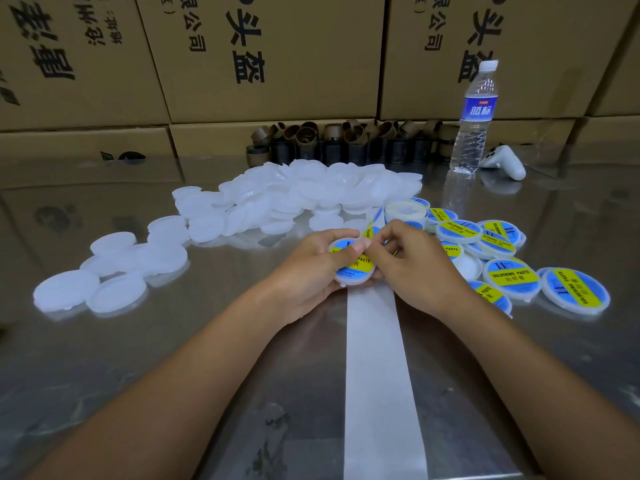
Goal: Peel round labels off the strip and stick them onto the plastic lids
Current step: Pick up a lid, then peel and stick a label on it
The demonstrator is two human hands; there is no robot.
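Observation:
My left hand grips a white plastic lid that carries a blue and yellow round label, thumb lying across the label. My right hand meets it from the right, fingertips curled and pinching at the label's edge beside the left thumb. The empty white backing strip runs from under the hands toward me. The label roll lies just beyond the hands. A heap of bare white lids spreads at centre and left. Several labelled lids lie at the right.
A shiny steel table holds everything. A water bottle stands at the back right beside a white controller. Brown cardboard cores line the back edge. Stacked cardboard boxes form a wall behind.

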